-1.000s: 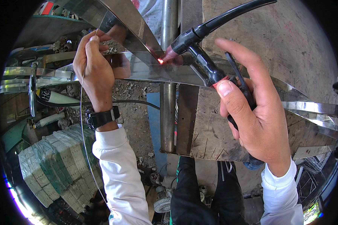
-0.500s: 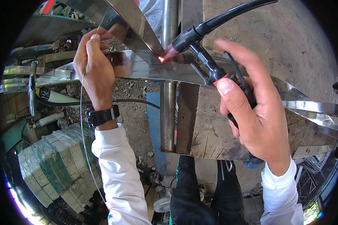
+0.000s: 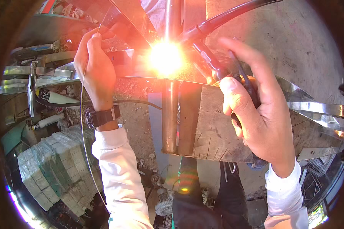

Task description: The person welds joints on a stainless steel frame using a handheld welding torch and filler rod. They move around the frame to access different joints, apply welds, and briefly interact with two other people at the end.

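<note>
My right hand (image 3: pixel 260 110) grips a black welding torch (image 3: pixel 207 57), its thumb on the handle and index finger stretched out above. A blinding arc (image 3: pixel 166 58) burns at the torch tip, and its glare hides the nozzle and the joint. Two polished metal strips meet there: a long cross strip (image 3: pixel 132 70) and a slanted strip (image 3: pixel 139 19) coming from the upper left. My left hand (image 3: pixel 97 70) pinches a thin filler rod (image 3: pixel 83 108), which runs down past the wrist along my forearm. The rod's upper end rises above the fingers toward the slanted strip.
Under the strips run a steel pipe (image 3: pixel 169 126) and a scarred wooden board (image 3: pixel 218 141). A clamp (image 3: pixel 33 89) stands at left by more metal strips (image 3: pixel 51 72). Plastic-wrapped stacked blocks (image 3: pixel 61 164) sit lower left. A black cable (image 3: pixel 135 102) crosses behind my left wrist.
The small red glow at the torch tip has become a large, dazzling arc that washes the strips in red light. Both hands and the torch keep nearly the same place.
</note>
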### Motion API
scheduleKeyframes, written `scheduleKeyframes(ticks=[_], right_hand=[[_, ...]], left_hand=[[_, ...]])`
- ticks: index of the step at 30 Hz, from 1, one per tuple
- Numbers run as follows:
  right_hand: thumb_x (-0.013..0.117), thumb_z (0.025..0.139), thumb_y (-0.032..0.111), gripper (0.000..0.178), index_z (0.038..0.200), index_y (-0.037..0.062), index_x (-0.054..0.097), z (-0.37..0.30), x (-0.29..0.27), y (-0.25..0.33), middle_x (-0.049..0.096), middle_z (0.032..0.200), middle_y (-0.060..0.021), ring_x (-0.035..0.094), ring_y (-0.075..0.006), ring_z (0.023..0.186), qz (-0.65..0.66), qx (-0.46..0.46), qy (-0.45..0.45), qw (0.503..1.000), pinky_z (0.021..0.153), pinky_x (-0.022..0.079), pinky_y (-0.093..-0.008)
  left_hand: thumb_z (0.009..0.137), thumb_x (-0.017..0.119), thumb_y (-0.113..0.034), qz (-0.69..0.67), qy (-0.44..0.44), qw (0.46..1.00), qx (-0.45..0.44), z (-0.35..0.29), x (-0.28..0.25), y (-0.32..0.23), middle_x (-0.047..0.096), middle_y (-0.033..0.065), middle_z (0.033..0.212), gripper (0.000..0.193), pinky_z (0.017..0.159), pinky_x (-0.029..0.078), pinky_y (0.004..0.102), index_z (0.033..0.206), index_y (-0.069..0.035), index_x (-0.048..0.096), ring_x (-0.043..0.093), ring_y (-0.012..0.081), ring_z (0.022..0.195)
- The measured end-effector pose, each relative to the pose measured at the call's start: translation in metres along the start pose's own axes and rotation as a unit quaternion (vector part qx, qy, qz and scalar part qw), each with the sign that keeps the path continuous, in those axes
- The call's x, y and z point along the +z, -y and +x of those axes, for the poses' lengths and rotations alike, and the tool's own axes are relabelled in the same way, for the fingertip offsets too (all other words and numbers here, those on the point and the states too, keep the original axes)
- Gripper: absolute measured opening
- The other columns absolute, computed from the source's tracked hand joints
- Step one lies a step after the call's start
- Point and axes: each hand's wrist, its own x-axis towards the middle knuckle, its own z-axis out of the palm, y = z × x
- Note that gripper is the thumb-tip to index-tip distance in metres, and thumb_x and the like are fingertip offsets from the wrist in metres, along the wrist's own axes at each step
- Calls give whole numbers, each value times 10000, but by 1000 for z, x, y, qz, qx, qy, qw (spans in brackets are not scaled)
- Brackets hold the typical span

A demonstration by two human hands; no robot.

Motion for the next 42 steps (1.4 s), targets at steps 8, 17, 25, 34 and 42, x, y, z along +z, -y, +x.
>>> scheduleKeyframes(ticks=[8,17,25,34,42], right_hand=[[575,1058,341,508,1520,155,472,-1,2,-4,552,675,12,457,-26,482,7,4,-8,1000,450,366,-208],[578,1057,353,521,1526,155,466,-1,3,-4,554,673,8,454,-25,478,8,2,-11,1000,447,360,-205],[572,1064,315,508,1533,153,460,1,1,0,567,711,17,446,-13,499,4,1,-9,1000,444,348,-205],[575,1058,345,519,1529,158,465,-1,4,-4,562,673,6,452,-27,472,1,6,-23,1000,443,352,-206],[576,1059,320,498,1522,166,478,-1,4,1,569,706,6,446,-17,498,14,23,-17,999,454,355,-204]], left_hand=[[1024,499,-207,-53,-6,997,-64,-3,4,-5,761,59,970,343,789,482,291,1132,9,742,590,121,836],[1028,503,-206,-63,-1,997,-55,-1,3,0,763,77,976,336,751,475,274,1132,14,735,590,112,826],[985,440,-80,30,8,1000,-2,2,-3,2,671,108,843,268,727,489,345,906,15,677,628,190,772],[1019,503,-220,-40,1,998,-53,-3,4,-3,764,54,968,351,781,486,296,1137,5,745,597,130,842],[1018,502,-215,-37,-4,998,-58,-2,3,-6,751,46,934,340,753,475,291,1112,4,744,586,130,820]])
